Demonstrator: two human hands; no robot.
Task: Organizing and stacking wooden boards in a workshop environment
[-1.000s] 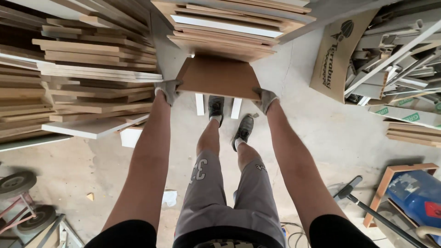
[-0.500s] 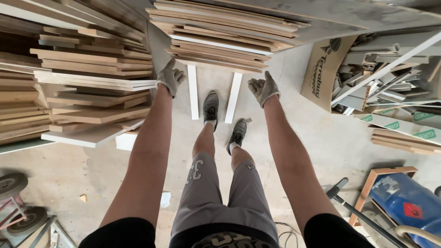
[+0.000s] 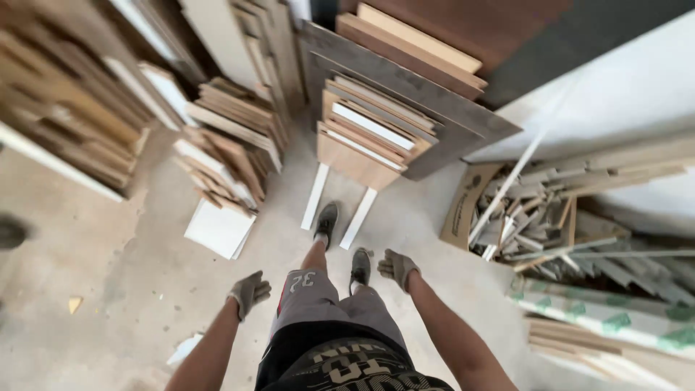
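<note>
My left hand (image 3: 248, 292) and my right hand (image 3: 397, 268) both wear grey work gloves and hang low beside my thighs, holding nothing, fingers loosely curled. Ahead of my feet a stack of wooden boards (image 3: 371, 134) leans against larger dark panels, resting on two white strips (image 3: 317, 195) on the concrete floor. The front brown board (image 3: 352, 164) faces me, an arm's length beyond my hands.
Piles of board offcuts (image 3: 228, 145) stand at the left, with a white panel (image 3: 218, 229) flat on the floor beside them. A cardboard box of scrap strips (image 3: 521, 217) sits at the right. Long wrapped bundles (image 3: 608, 315) lie at the lower right.
A second ago both hands gripped a brown board at the stack. They let it go, dropped to my sides, and I have stepped back so the stack looks farther away.
</note>
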